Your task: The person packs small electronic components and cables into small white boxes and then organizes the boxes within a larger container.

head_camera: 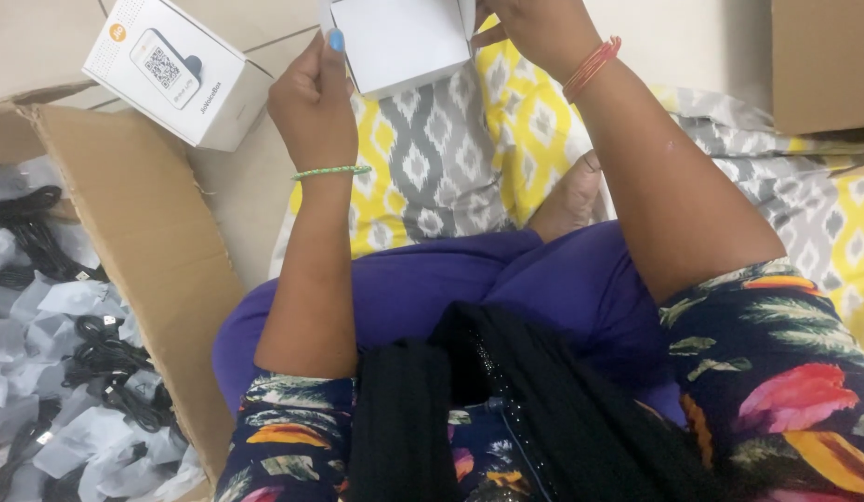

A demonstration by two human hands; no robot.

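Observation:
I hold a small white cardboard box (399, 42) at the top of the view, above my crossed legs. My left hand (311, 98), with a green bracelet at the wrist, grips the box's left side. My right hand (534, 28), with red bangles at the wrist, holds its right side near the top edge. The box's plain white face points toward me. Part of the box and my right fingers are cut off by the frame's top edge.
A second white product box (176, 70) with a printed device picture lies on the floor at upper left. An open brown carton (153, 251) at left holds several coiled black cables in plastic bags. A yellow-grey patterned cloth (450, 158) lies under me. Another carton (822, 65) stands at upper right.

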